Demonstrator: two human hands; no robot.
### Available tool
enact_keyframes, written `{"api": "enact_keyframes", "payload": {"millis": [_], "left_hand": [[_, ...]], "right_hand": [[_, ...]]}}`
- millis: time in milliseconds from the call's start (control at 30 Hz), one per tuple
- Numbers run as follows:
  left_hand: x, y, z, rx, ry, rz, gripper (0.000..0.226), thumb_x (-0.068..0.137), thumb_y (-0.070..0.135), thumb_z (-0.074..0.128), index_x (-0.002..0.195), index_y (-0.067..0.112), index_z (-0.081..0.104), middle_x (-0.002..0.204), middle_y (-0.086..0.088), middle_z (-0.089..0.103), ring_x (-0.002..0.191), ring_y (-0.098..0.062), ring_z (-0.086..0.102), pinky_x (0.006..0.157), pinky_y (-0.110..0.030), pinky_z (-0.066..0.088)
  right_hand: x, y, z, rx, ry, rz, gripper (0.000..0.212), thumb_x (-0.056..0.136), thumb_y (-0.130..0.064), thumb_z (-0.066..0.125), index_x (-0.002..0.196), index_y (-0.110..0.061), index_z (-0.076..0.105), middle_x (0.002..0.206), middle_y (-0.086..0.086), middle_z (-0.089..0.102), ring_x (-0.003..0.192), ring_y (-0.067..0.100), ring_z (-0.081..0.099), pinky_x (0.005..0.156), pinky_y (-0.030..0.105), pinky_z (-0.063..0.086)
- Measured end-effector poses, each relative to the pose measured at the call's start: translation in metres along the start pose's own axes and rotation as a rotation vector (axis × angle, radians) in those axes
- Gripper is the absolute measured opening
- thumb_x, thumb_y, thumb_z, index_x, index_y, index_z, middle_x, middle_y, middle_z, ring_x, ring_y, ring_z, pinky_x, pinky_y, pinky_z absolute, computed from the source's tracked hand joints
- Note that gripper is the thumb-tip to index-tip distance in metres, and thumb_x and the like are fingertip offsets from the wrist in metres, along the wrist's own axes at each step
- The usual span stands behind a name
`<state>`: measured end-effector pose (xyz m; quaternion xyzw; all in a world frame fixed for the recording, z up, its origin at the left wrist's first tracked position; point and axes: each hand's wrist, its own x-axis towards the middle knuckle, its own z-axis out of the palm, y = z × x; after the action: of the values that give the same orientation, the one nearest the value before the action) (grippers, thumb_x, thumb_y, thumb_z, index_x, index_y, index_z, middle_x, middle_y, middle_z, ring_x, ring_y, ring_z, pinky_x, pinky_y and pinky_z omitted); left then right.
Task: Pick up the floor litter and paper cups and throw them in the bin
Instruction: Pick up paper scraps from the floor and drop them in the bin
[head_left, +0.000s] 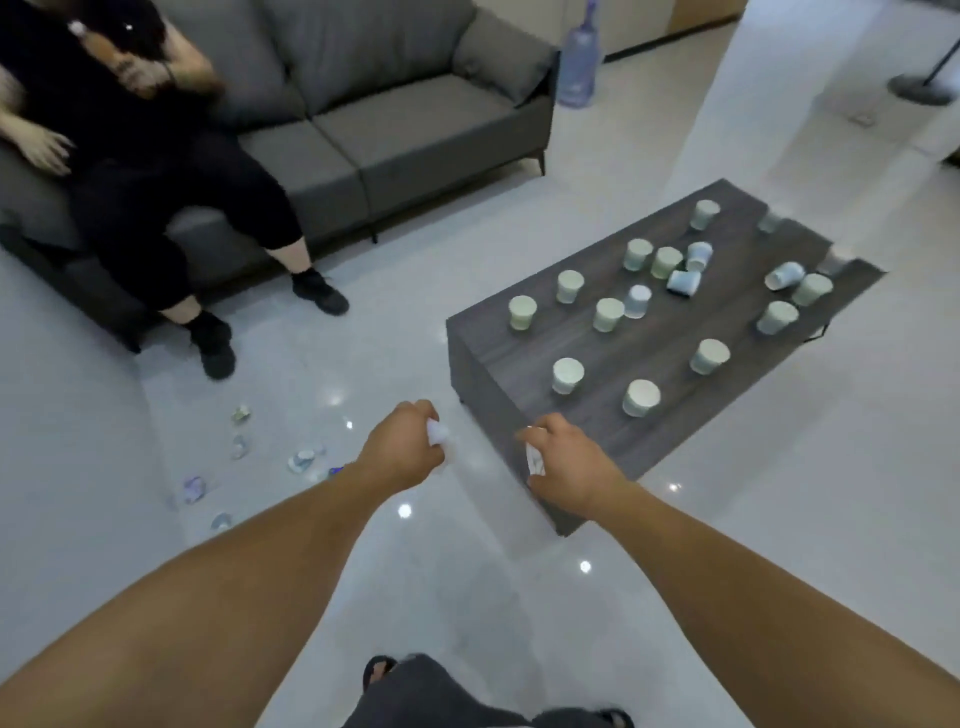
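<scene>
Floor litter (301, 460) was scattered on the pale floor (779, 519), left of the dark surface (660, 343). Paper cups (569, 375) were spread over that surface, most standing, a few tipped on their sides. A crumpled white scrap (437, 435) was gripped by the left hand (402, 452), fingers curled round it. Another white piece (534, 460) was pinched in the fingers of the right hand (569, 462).
</scene>
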<state>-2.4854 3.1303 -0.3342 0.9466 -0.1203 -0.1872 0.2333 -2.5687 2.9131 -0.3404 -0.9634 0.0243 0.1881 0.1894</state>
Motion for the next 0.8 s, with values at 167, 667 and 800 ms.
{"api": "enact_keyframes", "payload": {"millis": [167,667,800], "left_hand": [[0.009,0.162,0.066,0.078,-0.079,0.228,0.026,0.078,0.022,0.066,0.101,0.016,0.055,0.105,-0.004,0.057,0.088,-0.022,0.057,0.072,-0.03,0.046],[0.032,0.553,0.261,0.258,-0.318,0.827,0.034,0.079,0.025,0.065,0.112,0.019,0.055,0.106,0.0,0.053,0.086,-0.018,0.053,0.07,-0.028,0.04],[0.07,0.642,0.306,0.257,-0.347,0.933,0.035,0.079,0.026,0.066,0.112,0.018,0.056,0.11,-0.002,0.054,0.089,-0.019,0.055,0.072,-0.028,0.042]], "right_hand": [[-0.107,0.145,-0.042,0.084,0.154,0.245,0.06,0.084,-0.025,0.064,0.141,-0.026,0.045,0.138,0.003,0.039,0.12,0.027,0.048,0.098,0.037,0.046],[-0.319,0.436,-0.108,0.329,0.51,0.808,0.061,0.086,-0.027,0.064,0.143,-0.027,0.043,0.142,-0.001,0.037,0.121,0.022,0.049,0.094,0.031,0.045],[-0.325,0.515,-0.139,0.346,0.581,0.914,0.061,0.086,-0.026,0.064,0.143,-0.027,0.043,0.143,-0.001,0.037,0.122,0.022,0.049,0.094,0.031,0.044]]}}
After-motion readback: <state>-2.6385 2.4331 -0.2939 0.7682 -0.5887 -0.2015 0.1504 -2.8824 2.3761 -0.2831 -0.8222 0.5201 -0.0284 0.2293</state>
